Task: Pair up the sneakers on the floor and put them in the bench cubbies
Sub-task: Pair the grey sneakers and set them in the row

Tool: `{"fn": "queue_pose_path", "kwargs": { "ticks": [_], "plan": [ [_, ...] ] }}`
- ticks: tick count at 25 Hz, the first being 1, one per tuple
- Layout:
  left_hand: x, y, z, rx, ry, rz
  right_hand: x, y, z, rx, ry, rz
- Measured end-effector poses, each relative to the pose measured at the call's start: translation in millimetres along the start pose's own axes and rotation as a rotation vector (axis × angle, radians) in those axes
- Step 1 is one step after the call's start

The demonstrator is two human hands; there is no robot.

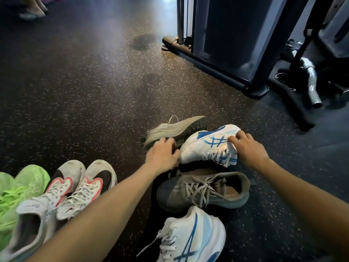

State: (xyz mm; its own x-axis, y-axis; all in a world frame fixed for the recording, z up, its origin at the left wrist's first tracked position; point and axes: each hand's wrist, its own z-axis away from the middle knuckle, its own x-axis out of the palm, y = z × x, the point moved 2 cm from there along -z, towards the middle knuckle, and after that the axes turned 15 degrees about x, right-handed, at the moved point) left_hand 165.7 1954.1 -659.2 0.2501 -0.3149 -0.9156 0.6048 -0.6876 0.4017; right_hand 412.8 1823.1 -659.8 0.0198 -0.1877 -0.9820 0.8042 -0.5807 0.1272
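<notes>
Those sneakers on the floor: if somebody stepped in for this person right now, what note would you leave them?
Left hand: resting on the far grey sneaker, which lies on its side; grip unclear.
Right hand: fingers on the far white-and-blue sneaker, also tipped over; not lifted.
Nearer you: the other grey sneaker upright, and the other white-and-blue sneaker.
Done: white, black and red pair and green pair stand side by side at left.
Left: match grey and blue pairs, then carry everything to the bench cubbies, which are out of view.

two bare forearms, sleeveless to the frame edge; left hand [162, 155] and right hand [249, 148] ungloved, without rings.
</notes>
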Motion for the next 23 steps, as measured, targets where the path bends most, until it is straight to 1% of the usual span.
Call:
{"fn": "queue_pose_path", "kwargs": {
  "ticks": [3, 5, 7, 10, 13, 16, 19, 23],
  "plan": [
    [-16, -23, -12, -0.059, 0.103, -0.073, 3, 6, -1, 0.004, 0.007, -0.037],
    [-24, -37, -20, -0.088, 0.125, -0.143, 3, 8, -2, -0.004, 0.038, -0.057],
    [-28, -49, -27, -0.128, 0.11, -0.171, 1, 7, -4, -0.018, 0.074, -0.057],
    [-29, -63, -36, -0.176, 0.054, -0.108, -3, 6, -9, -0.038, 0.127, -0.071],
    [-29, -69, -44, -0.177, 0.029, -0.036, -11, 6, -14, -0.052, 0.187, -0.127],
    [-28, -72, -50, -0.173, 0.009, 0.004, -18, 12, -23, -0.05, 0.207, -0.128],
    [-26, -75, -53, -0.15, -0.017, 0.021, -21, 26, -30, -0.011, 0.214, -0.104],
    [-23, -78, -56, -0.134, -0.042, 0.047, -20, 53, -33, 0.106, 0.194, -0.132]
  ]
}}
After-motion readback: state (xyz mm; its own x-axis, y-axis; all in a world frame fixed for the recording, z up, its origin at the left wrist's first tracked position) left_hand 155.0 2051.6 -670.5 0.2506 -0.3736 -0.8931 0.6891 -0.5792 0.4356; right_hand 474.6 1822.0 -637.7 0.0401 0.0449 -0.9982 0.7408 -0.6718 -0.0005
